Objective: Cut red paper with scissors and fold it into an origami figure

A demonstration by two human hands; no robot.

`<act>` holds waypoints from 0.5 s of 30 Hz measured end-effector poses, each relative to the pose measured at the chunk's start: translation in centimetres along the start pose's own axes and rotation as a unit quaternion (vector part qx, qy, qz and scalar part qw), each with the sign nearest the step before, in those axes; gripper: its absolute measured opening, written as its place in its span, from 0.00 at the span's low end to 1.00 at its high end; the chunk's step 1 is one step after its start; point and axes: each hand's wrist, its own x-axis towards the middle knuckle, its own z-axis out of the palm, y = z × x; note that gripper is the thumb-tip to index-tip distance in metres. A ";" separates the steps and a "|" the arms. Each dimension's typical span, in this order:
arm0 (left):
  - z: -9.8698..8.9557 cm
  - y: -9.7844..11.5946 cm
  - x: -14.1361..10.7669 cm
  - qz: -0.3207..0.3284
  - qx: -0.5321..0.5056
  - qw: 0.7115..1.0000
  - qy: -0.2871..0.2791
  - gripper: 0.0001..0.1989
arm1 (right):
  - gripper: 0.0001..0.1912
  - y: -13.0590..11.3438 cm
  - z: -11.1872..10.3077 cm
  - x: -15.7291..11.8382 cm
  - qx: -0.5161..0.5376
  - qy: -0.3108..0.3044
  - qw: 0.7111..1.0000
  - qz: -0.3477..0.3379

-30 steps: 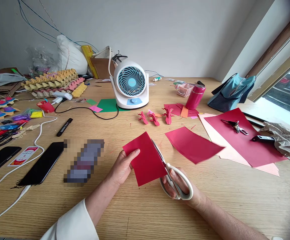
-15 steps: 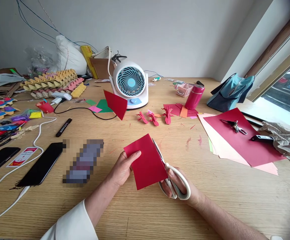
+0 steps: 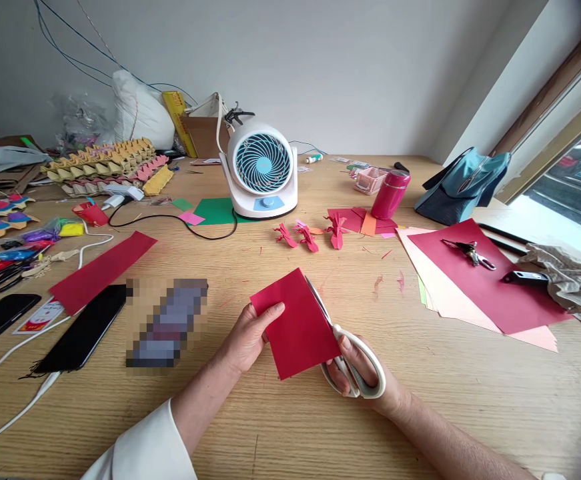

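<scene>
A red sheet of paper [image 3: 303, 333] is pinched at its left edge by my left hand [image 3: 247, 333], with the thumb on top. My right hand [image 3: 363, 370] grips white-handled scissors [image 3: 377, 377]. Their blades lie along the paper's right edge, and the blades look nearly closed. Beyond the sheet, several small folded red paper figures [image 3: 337, 230] stand on the table. Off to the left, a separate red paper strip [image 3: 105, 270] lies partly over a black phone [image 3: 83, 330] and a printed card [image 3: 40, 317].
A white fan [image 3: 265, 167] stands at the back middle. On the right are a pink bottle [image 3: 390, 195], a teal bag [image 3: 463, 183] and a large red sheet [image 3: 500, 287] carrying keys. A pixelated phone [image 3: 167, 327] lies near my left forearm, and a black marker is no longer visible.
The red strip, in the air before the fan half a second ago, now lies at the left over the marker's spot. My hands, the sheet and the scissors have barely shifted.
</scene>
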 end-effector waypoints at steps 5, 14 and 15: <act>0.1 0.1 -0.1 -0.002 -0.001 1.000 0.001 0.16 | 0.25 -0.2 0.1 0.0 -0.026 0.007 1.000 -0.001; 0.3 -0.2 -0.2 -0.004 0.016 1.000 -0.008 0.17 | 0.28 -0.4 -0.1 -0.1 -0.069 -0.024 0.997 0.001; 0.3 -0.3 -0.2 -0.003 0.018 1.000 -0.012 0.17 | 0.29 -0.4 -0.2 -0.1 -0.069 -0.025 0.997 0.000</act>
